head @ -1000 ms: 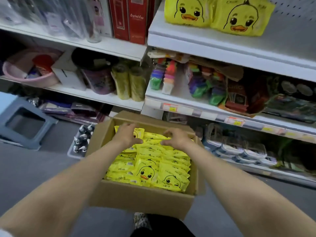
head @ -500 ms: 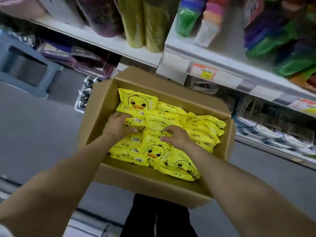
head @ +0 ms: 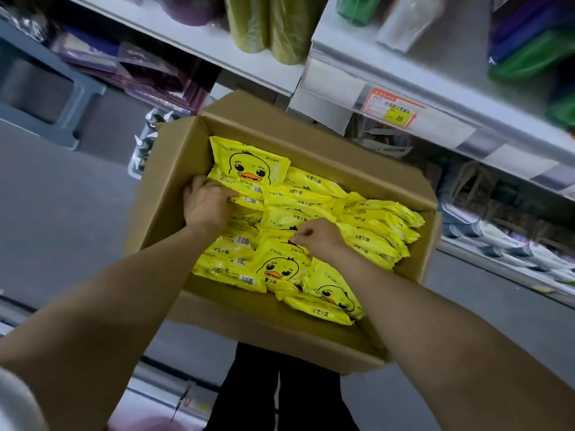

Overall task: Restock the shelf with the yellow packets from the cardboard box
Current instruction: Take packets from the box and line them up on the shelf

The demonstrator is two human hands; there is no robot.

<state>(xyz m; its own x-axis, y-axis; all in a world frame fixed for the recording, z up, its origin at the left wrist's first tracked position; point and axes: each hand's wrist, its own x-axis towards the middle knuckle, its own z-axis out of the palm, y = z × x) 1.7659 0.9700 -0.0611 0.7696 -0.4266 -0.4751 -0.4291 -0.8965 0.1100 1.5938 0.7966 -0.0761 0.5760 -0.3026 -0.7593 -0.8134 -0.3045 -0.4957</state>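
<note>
Reaches into the cardboard box (head: 168, 188), just in front of the shelf (head: 441, 66). Packed inside — yellow packets (head: 376, 231), some flat with duck faces up, others on edge in rows. Grips packets at the box's left side with the left hand (head: 207, 208), fingers curled, thumb across. Pinches a middle packet's top edge with the right hand (head: 319, 237) — fingertips drawn together.

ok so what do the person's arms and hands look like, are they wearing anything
The left hand and right hand are bare: no gloves, and no ring, watch or bracelet shows. The left forearm and right forearm are uncovered as far as the frame shows. A blurred pale sleeve edge sits at the top of the left arm.
</note>
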